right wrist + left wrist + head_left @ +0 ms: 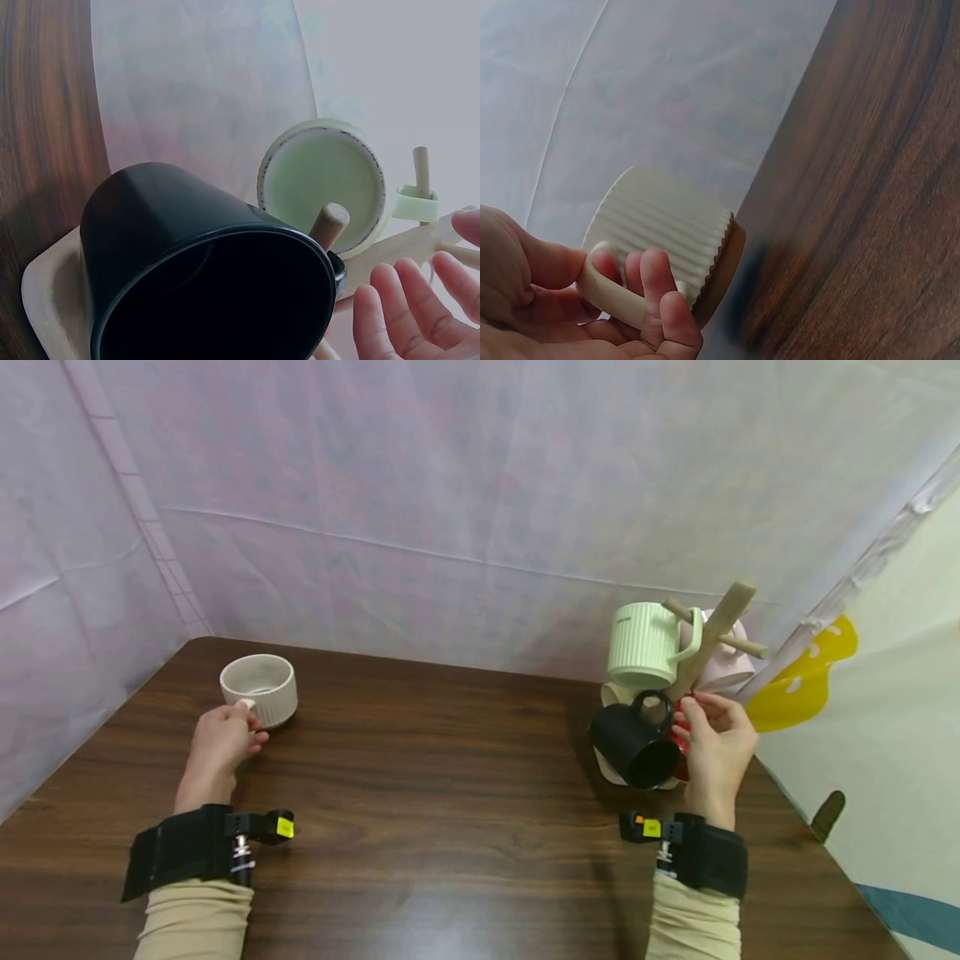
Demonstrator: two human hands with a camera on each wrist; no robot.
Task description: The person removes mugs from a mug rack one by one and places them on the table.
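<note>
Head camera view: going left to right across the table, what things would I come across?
Left hand → cream ribbed mug whose handle it holds → black mug → green ribbed mug → right hand at the wooden mug tree.

**A dark table inside pale sheeting**

A dark brown wood-grain table (450,793) fills the lower view, its far corners rounded. Pale, translucent sheeting (465,502) hangs behind it and along the left side, creased, with faint seams. At the right stands a white panel (892,760) printed with a yellow shape and a teal one, perhaps a banner. The light is soft and even.
</note>
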